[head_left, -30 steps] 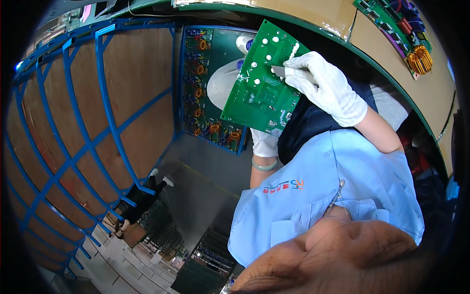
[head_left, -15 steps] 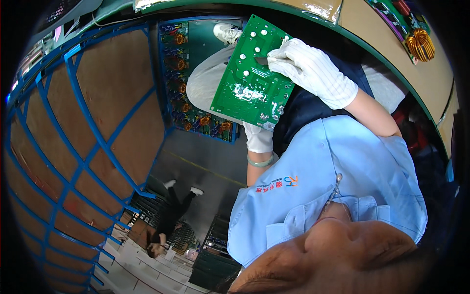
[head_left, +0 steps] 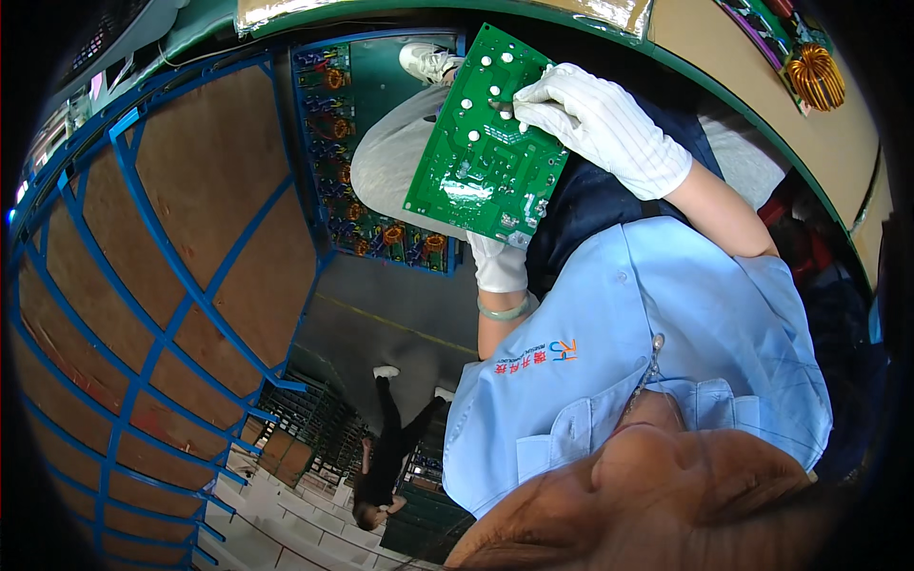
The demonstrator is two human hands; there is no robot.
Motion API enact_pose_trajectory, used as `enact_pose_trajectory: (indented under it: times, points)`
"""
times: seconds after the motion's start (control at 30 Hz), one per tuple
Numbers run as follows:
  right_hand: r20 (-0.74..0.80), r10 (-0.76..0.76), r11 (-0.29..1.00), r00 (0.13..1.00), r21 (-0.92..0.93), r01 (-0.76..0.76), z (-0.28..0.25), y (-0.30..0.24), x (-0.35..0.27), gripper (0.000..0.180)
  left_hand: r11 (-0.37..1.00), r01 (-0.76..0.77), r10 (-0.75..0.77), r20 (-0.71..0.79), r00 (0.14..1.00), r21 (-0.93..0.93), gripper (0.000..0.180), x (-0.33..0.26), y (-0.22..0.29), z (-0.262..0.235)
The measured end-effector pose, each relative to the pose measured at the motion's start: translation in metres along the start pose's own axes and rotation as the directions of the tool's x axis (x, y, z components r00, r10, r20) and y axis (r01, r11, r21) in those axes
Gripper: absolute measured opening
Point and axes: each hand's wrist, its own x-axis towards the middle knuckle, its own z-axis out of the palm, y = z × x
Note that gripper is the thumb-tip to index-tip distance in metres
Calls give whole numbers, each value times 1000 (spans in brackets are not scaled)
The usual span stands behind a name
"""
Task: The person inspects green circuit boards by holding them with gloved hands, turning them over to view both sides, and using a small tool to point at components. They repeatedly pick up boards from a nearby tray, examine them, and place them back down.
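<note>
The green rectangular printed circuit board [head_left: 486, 143], solder side to the camera, sits near the top of the view at about 12 o'clock, its long axis running from roughly 1 o'clock down to 7 o'clock. The right hand [head_left: 595, 124], in a white fabric glove, comes in from the 3 o'clock side of the board; its thumb and forefinger are pinched together on a small point near the board's upper right edge (whether a tiny part or tool sits in that pinch is too small to tell). The left hand [head_left: 500, 262], also white-gloved, lies at the board's 6 o'clock corner and seems to grip the lower edge from behind, fingers hidden by the board. Both hands touch the board; the right is nearer its upper half. A blue metal-framed cage cart with brown panels [head_left: 181, 285] stands off at 9 o'clock.
</note>
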Motion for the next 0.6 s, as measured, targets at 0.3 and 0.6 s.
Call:
enact_pose_trajectory:
  times: [0.3,0.6]
  points:
    - [-139,80,993,987,102,-66,-7,-5,-3,20,818,-408,338,235,911,407,34,5,-10,-7]
    - [-207,-69,996,976,-75,55,-43,10,-34,47,6,-715,501,616,607,699,42,9,15,-1]
